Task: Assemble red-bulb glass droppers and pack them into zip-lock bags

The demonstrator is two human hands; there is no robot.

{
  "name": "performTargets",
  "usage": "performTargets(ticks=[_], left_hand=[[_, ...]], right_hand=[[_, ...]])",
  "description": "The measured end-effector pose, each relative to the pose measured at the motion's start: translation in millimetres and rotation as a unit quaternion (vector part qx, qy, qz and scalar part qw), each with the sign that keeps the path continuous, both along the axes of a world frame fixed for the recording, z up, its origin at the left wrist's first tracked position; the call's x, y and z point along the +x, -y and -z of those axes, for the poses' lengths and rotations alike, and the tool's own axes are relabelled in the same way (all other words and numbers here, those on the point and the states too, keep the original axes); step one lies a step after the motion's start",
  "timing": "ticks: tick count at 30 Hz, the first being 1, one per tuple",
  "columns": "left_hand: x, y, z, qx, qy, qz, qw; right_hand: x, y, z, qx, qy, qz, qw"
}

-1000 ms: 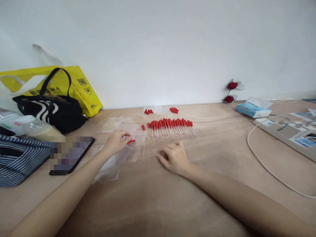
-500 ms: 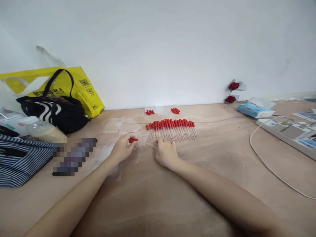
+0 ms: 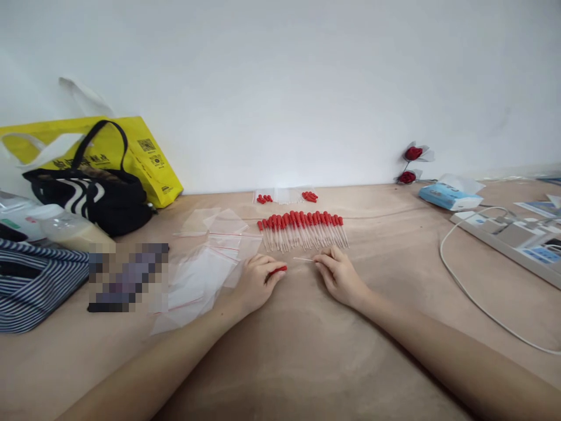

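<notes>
Between the fingertips of my left hand [image 3: 258, 282] is a small red rubber bulb [image 3: 279, 269], its open end towards the right. My right hand [image 3: 339, 275] pinches a thin pale tube [image 3: 302, 259] that points left at the bulb, with a gap between them. Just beyond both hands lies a row of droppers [image 3: 302, 228], red bulbs at the far end and clear slim tubes towards me. Behind the row, loose red bulbs [image 3: 310, 197] lie in two small groups by a clear bag [image 3: 283, 195].
Clear zip bags [image 3: 199, 275] are spread left of my left hand. Farther left are a pixelated dark object [image 3: 131, 278], a striped bag [image 3: 39, 286], a bottle [image 3: 72, 228] and a yellow bag [image 3: 153, 164]. A tissue pack [image 3: 449, 197], power strip [image 3: 504, 240] and cable [image 3: 464, 304] are right.
My left hand has moved right with the red bulb, off the zip bags. My right hand has shifted right, away from the row's left end, with the thin tube now showing from its fingertips.
</notes>
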State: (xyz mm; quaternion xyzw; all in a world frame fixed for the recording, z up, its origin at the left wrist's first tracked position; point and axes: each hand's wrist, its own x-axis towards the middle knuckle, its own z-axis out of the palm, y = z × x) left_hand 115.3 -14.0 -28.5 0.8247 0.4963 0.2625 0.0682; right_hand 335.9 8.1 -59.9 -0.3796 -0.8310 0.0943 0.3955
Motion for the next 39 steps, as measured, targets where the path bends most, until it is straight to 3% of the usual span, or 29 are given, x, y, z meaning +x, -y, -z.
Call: performTargets(ticks=[10, 21, 28, 34, 39], left_hand=[[1.3, 5.0, -1.2, -0.025, 0.120, -0.015, 0.992], [1.4, 4.8, -1.5, -0.001, 0.097, -0.013, 0.995], [2.2, 12.1, -2.5, 0.040, 0.005, 0.021, 0.999], [4.9, 18.8, -3.8, 0.109, -0.014, 0.049, 0.993], [6.2, 20.1, -3.0, 0.168, -0.018, 0.075, 0.983]], right_hand=[[-7.6, 10.4, -7.7, 0.013, 0.038, -0.043, 0.998], [-14.9, 14.4, -8.5, 0.029, 0.045, -0.052, 0.997], [-6.7, 9.0, -12.9, 0.153, 0.143, -0.055, 0.976], [-5.4, 10.9, -13.3, 0.294, 0.153, -0.047, 0.942], [-6.1, 12.2, -11.9, 0.319, 0.144, -0.046, 0.936]])
